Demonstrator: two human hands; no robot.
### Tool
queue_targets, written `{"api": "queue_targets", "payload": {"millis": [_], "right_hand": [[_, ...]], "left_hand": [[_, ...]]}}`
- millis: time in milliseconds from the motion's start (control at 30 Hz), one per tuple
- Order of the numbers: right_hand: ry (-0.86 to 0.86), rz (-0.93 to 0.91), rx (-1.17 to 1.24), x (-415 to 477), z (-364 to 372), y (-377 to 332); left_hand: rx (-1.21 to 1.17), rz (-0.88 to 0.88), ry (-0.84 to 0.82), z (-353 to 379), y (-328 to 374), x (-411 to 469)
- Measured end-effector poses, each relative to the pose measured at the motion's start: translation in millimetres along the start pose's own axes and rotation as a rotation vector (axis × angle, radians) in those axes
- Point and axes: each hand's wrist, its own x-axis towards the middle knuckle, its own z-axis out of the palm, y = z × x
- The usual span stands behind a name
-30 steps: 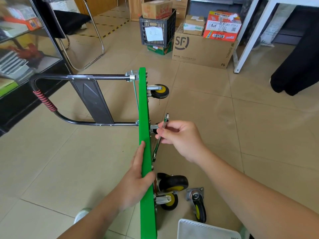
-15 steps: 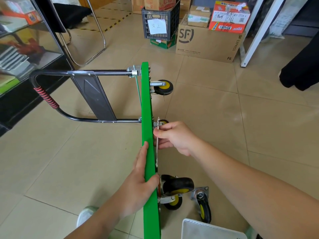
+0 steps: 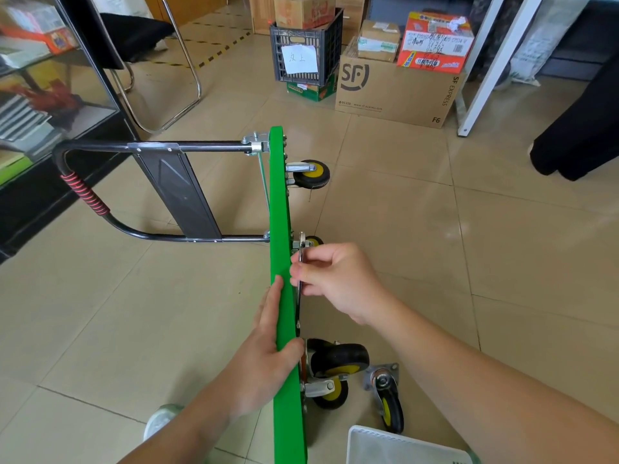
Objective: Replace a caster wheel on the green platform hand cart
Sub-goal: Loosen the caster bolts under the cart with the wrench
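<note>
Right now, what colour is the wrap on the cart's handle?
Red with thin black stripes: the coiled wrap on the black tubular handle; head view.

Beige tiled floor (image 3: 402,229); beyond the grip, black crate (image 3: 330,45), SF carton (image 3: 395,88); far left, glass cabinet (image 3: 40,78).
</note>
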Motion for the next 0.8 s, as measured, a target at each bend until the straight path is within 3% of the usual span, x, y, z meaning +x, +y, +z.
{"api": "queue_targets", "payload": {"millis": [300, 500, 633, 800], "right_hand": [[-0.063, -0.081, 0.029, -64, 0, 13], [0.071, -0.195, 0.03, -49, -10, 6], [0.119, -0.145, 0.04, -20, -19, -1], [0.056, -0.035, 0.105, 13, -19, 0]], "left_hand": [[-0.013, -0.02, 0.016, 1, -1, -1], [-0.031, 0.004, 0.011, 0, -1, -2], [-0.018, 0.001, 0.015, 1, 0, -3], [-0.024, -0.001, 0.011, 0, -2, -1]]}}
